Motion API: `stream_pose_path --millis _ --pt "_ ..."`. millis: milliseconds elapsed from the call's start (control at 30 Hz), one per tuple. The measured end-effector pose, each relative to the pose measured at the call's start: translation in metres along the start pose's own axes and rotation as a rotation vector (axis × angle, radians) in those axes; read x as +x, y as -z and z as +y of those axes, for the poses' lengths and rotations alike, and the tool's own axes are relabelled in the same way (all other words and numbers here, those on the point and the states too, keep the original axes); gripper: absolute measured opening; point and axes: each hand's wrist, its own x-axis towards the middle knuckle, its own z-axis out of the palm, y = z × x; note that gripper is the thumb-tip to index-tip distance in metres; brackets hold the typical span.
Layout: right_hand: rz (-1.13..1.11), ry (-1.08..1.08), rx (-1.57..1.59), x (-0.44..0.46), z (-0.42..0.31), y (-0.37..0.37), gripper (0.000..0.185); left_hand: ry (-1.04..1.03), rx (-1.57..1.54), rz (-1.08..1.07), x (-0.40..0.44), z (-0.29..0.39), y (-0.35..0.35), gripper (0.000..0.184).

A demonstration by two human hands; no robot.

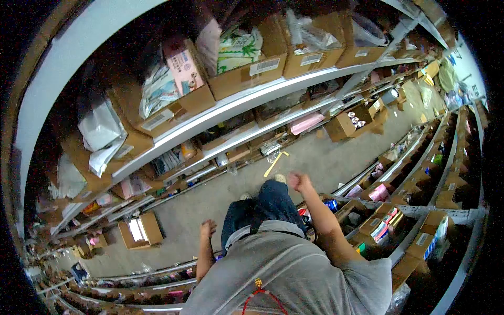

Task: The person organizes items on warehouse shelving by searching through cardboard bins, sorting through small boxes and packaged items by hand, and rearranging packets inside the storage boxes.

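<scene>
My left hand (208, 228) hangs beside my left leg over the aisle floor, with its fingers loosely apart and no object visible in it. Farther forward, my right hand (300, 182) is held out by my right knee, a little blurred. Its fingers look loosely spread, with nothing seen in them. Neither hand touches a shelf or box. Beyond my right foot, a yellow strip (275, 164) lies bent on the floor. Nearest to my right arm is a shelf holding a blue can-like item (331, 205).
Shelves with cardboard bins (247, 79) of bagged goods line the left; more shelving (415, 212) runs along the right. On the concrete floor (194, 210) stand an open carton (152, 228) and a box with white round items (341, 131). More cartons and bags lie at the far end.
</scene>
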Motion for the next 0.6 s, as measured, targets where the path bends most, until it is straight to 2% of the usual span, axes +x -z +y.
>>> stream_pose_path --millis 33,67,100,133,167,200,233,267,333,433,467,500,567,600 --pt "0.398 0.274 -0.171 -0.036 0.003 -0.021 0.026 0.14 0.041 0.189 -0.031 -0.01 -0.001 0.031" --pt "0.607 0.371 -0.207 -0.074 0.007 -0.055 0.025 0.227 0.026 0.228 -0.046 -0.028 0.009 0.032" --pt "0.648 0.442 -0.25 -0.076 -0.014 -0.019 0.025 0.285 -0.021 0.167 -0.044 -0.063 0.024 0.032" --pt "0.155 0.225 -0.308 -0.042 -0.062 0.116 0.025 0.33 -0.063 0.138 -0.048 -0.083 0.04 0.033" --pt "0.453 0.271 -0.49 -0.036 -0.067 0.154 0.024 0.359 -0.104 0.121 -0.053 -0.099 0.051 0.033" --pt "0.813 0.378 -0.625 -0.075 -0.034 0.089 0.022 0.375 -0.134 0.114 -0.056 -0.107 0.056 0.034" --pt "0.811 0.382 -0.632 -0.077 -0.036 0.108 0.022 0.371 -0.157 0.117 -0.055 -0.114 0.061 0.035" --pt "0.619 0.326 -0.429 -0.076 -0.039 0.166 0.022 0.37 -0.176 0.125 -0.058 -0.113 0.063 0.035" --pt "0.657 0.15 -0.703 -0.081 -0.043 0.157 0.022 0.33 -0.189 0.141 -0.059 -0.099 0.058 0.036" --pt "0.685 0.172 -0.816 -0.078 -0.029 0.128 0.022 0.277 -0.194 0.134 -0.058 -0.076 0.045 0.038" --pt "0.696 0.181 -0.871 -0.078 -0.025 0.121 0.022 0.309 -0.167 -0.018 -0.023 -0.108 0.075 0.041" --pt "0.705 0.191 -0.926 -0.076 -0.021 0.114 0.022 0.307 -0.165 -0.021 -0.027 -0.101 0.07 0.041" --pt "0.718 0.204 -0.973 -0.07 -0.016 0.1 0.022 0.132 -0.044 0.069 -0.047 -0.073 0.051 0.042" --pt "0.694 0.224 -1.036 -0.066 -0.015 0.091 0.021 0.134 -0.025 0.068 -0.05 -0.065 0.047 0.042"
